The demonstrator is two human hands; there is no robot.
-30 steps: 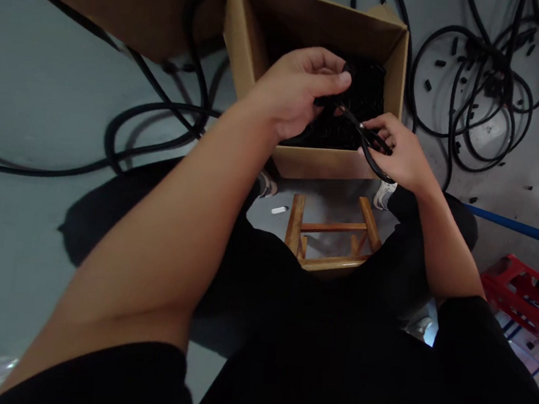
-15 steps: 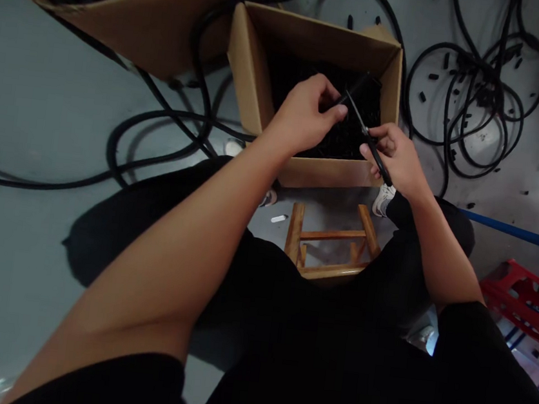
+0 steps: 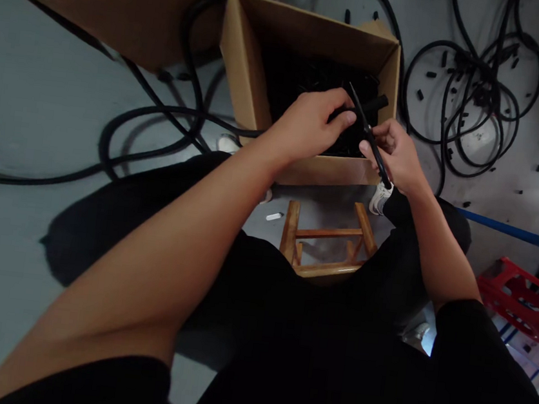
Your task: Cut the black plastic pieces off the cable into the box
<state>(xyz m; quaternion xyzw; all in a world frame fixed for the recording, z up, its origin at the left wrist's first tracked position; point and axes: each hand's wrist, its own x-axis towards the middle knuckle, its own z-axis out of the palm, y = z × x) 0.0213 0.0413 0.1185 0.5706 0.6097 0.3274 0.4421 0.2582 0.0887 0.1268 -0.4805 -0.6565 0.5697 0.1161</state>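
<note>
My left hand [image 3: 320,117] is closed over the box, fingers and thumb pinching a short black tube-like piece [image 3: 377,103] that points to the right. Part of that piece is hidden behind the scissors [image 3: 360,108]. These have black handles, and my right hand [image 3: 396,153] is closed around them with the blades pointing up and to the left. The blades cross the black piece just beyond my left fingertips; whether they touch it I cannot tell. Beneath both hands sits an open cardboard box [image 3: 321,171] holding a dark heap of black pieces.
A larger cardboard box [image 3: 139,18] with black contents stands at upper left. Thick black hose [image 3: 186,115] loops around the boxes, and more coils [image 3: 487,110] lie at right among scattered black pieces. A wooden stool [image 3: 329,233], a blue pole [image 3: 514,231] and a red plastic stool [image 3: 525,302] are nearby.
The black piece has swung from pointing up and right to lying nearer level, with its free end lower and farther right. My left hand has shifted slightly right, and the scissors look more closed.
</note>
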